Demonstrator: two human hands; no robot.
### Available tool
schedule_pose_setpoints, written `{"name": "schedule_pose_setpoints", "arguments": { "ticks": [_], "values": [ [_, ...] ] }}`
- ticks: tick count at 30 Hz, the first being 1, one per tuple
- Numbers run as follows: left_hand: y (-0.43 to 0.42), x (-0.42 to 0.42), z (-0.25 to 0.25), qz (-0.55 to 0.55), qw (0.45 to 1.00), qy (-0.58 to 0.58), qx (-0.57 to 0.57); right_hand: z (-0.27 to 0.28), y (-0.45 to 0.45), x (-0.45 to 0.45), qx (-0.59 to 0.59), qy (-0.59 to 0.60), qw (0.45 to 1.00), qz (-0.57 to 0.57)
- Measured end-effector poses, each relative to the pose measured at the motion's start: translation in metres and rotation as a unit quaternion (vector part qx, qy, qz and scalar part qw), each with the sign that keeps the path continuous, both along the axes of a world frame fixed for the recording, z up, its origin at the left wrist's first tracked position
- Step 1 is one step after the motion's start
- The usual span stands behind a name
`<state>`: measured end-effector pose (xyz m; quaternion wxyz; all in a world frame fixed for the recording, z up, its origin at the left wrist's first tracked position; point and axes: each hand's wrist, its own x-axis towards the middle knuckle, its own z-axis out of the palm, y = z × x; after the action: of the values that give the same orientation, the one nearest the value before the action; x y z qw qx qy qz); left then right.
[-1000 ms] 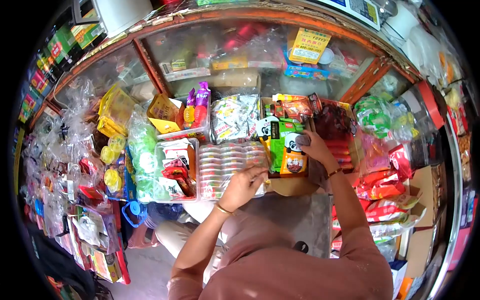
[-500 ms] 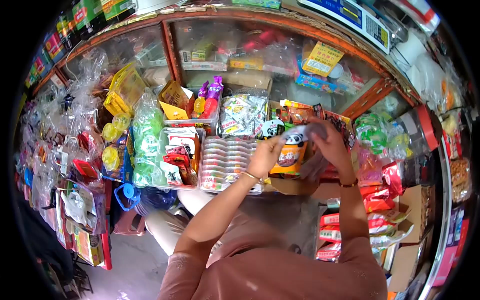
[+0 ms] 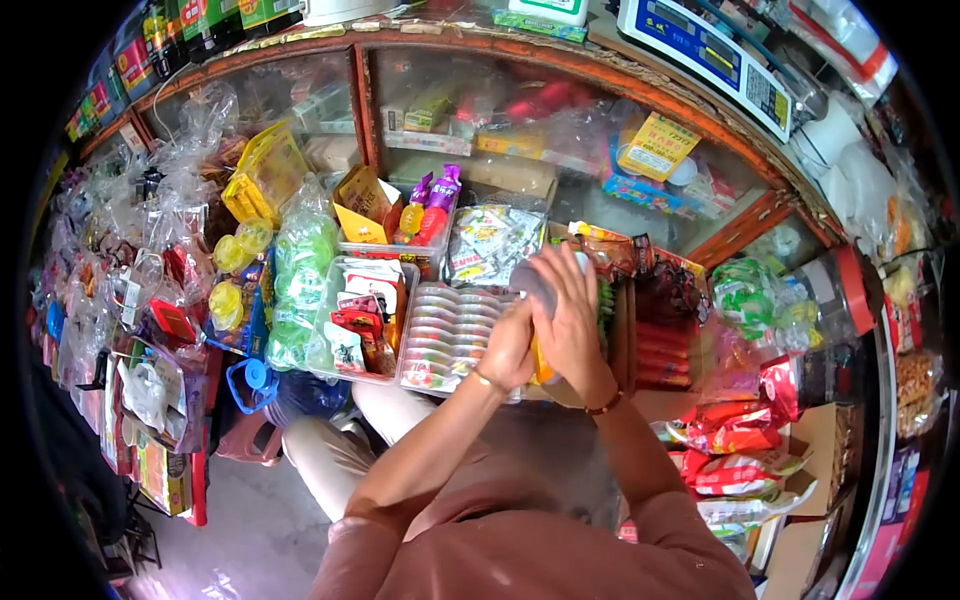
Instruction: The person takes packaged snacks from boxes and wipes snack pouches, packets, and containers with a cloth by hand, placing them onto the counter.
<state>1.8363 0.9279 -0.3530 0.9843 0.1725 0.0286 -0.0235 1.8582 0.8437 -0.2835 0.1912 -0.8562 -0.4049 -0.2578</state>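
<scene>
Lone head-worn view, facing forward and steeply down, over shirt [image 3: 540,555] toward nearby cabinet [image 3: 365,115].

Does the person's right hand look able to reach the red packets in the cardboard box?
Probably yes: nothing covers the near part of the red packets, just right of the right hand, though it touches the left hand.

clear plastic trays [image 3: 322,345] side by side, surface beneath hidden; blue-and-white scale [image 3: 712,65] on wood-framed glass case [image 3: 366,110].
</scene>
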Motion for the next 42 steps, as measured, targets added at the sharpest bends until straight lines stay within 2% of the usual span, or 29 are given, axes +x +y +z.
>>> {"name": "schedule_pose_setpoints", "arguments": {
  "ticks": [3, 5, 6, 7, 8, 9, 12, 13, 14, 15, 16, 17, 18, 19, 20, 21, 22, 24, 25, 26, 27, 29, 31, 32, 34, 38, 40, 41, 42],
  "values": [
    [-0.008, -0.004, 0.014, -0.043, 0.993, 0.063, 0.093, -0.037, -0.014, 0.033, 0.105, 0.042, 0.993, -0.039],
    [-0.021, 0.009, 0.002, -0.037, 0.966, 0.076, 0.244, -0.044, -0.040, 0.047, 0.175, 0.076, 0.981, -0.040],
    [-0.027, 0.019, -0.010, -0.050, 0.939, 0.073, 0.331, -0.043, -0.056, 0.050, 0.206, 0.159, 0.964, -0.061],
    [-0.033, 0.027, -0.021, 0.000, 0.884, -0.028, 0.466, -0.042, -0.071, 0.055, 0.234, 0.238, 0.939, -0.079],
    [-0.041, 0.035, -0.032, 0.053, 0.800, -0.126, 0.584, -0.047, -0.086, 0.057, 0.231, 0.233, 0.941, -0.080],
    [-0.048, 0.040, -0.035, 0.065, 0.762, -0.160, 0.624, -0.058, -0.104, 0.055, 0.232, 0.195, 0.944, -0.133],
    [-0.048, 0.041, -0.012, 0.165, 0.413, -0.188, 0.875, -0.057, -0.148, 0.038, 0.203, 0.152, 0.942, -0.221],
    [-0.045, 0.046, -0.014, 0.165, 0.411, -0.192, 0.876, -0.046, -0.154, 0.030, 0.173, 0.150, 0.939, -0.256],
    [-0.039, 0.053, -0.017, 0.175, 0.515, -0.231, 0.806, -0.033, -0.160, 0.020, 0.177, 0.147, 0.939, -0.256],
    [-0.034, 0.057, -0.019, 0.181, 0.612, -0.264, 0.723, -0.011, -0.161, 0.007, 0.379, 0.301, 0.863, -0.145],
    [-0.025, 0.053, -0.016, 0.180, 0.611, -0.263, 0.724, -0.008, -0.166, 0.010, 0.507, 0.414, 0.754, -0.059],
    [-0.013, 0.048, -0.014, 0.045, 0.818, -0.158, 0.550, -0.005, -0.170, 0.013, 0.628, 0.493, 0.602, 0.002],
    [-0.003, 0.042, -0.008, -0.088, 0.943, -0.036, 0.319, -0.004, -0.165, 0.015, 0.626, 0.499, 0.599, 0.007],
    [0.002, 0.031, 0.002, -0.065, 0.988, -0.052, 0.127, 0.000, -0.156, 0.016, 0.562, 0.433, 0.702, -0.061],
    [0.006, 0.017, 0.013, -0.040, 0.999, 0.009, 0.028, 0.006, -0.146, 0.014, 0.487, 0.356, 0.788, -0.125],
    [0.014, 0.007, 0.021, -0.029, 1.000, 0.008, 0.008, 0.038, -0.112, -0.010, 0.411, 0.345, 0.842, -0.057],
    [0.021, -0.002, 0.026, -0.019, 1.000, 0.004, -0.012, 0.032, -0.092, -0.016, 0.424, 0.374, 0.824, 0.041],
    [0.030, -0.018, 0.032, -0.043, 0.998, -0.021, -0.037, 0.030, -0.036, -0.042, 0.363, 0.343, 0.853, 0.150],
    [0.029, -0.032, 0.026, 0.025, 0.999, -0.040, 0.001, 0.037, -0.014, -0.046, 0.151, 0.136, 0.972, 0.121],
    [0.027, -0.046, 0.020, 0.093, 0.993, -0.060, 0.039, 0.049, 0.011, -0.051, -0.020, 0.130, 0.982, 0.135],
    [0.032, -0.064, 0.029, 0.128, 0.974, -0.121, 0.141, 0.025, 0.033, -0.051, 0.070, 0.123, 0.978, 0.154],
    [0.044, -0.083, 0.052, 0.179, 0.936, -0.177, 0.244, 0.021, 0.057, -0.044, 0.067, 0.153, 0.974, 0.151],
    [0.051, -0.095, 0.060, 0.106, 0.990, 0.033, 0.088, 0.017, 0.081, -0.031, 0.161, 0.128, 0.966, 0.157],
    [0.052, -0.097, 0.056, 0.156, 0.975, 0.027, 0.155, 0.017, 0.086, -0.028, 0.223, 0.177, 0.946, 0.154],
    [0.062, -0.106, 0.058, 0.130, 0.988, 0.031, 0.073, 0.016, 0.093, -0.048, 0.216, 0.126, 0.955, 0.162],
    [0.063, -0.127, 0.030, 0.097, 0.987, 0.037, 0.125, -0.020, 0.078, -0.087, 0.148, 0.169, 0.959, 0.173],
    [0.047, -0.130, 0.019, 0.062, 0.987, 0.125, 0.083, -0.030, 0.055, -0.076, 0.100, 0.166, 0.973, 0.124],
    [0.047, -0.134, 0.022, -0.009, 0.972, 0.177, 0.153, -0.040, 0.047, -0.062, 0.147, 0.185, 0.966, 0.102],
    [0.039, -0.131, 0.006, -0.016, 0.993, 0.104, 0.061, -0.029, 0.043, -0.063, 0.221, 0.391, 0.893, 0.025]
  ]
}}
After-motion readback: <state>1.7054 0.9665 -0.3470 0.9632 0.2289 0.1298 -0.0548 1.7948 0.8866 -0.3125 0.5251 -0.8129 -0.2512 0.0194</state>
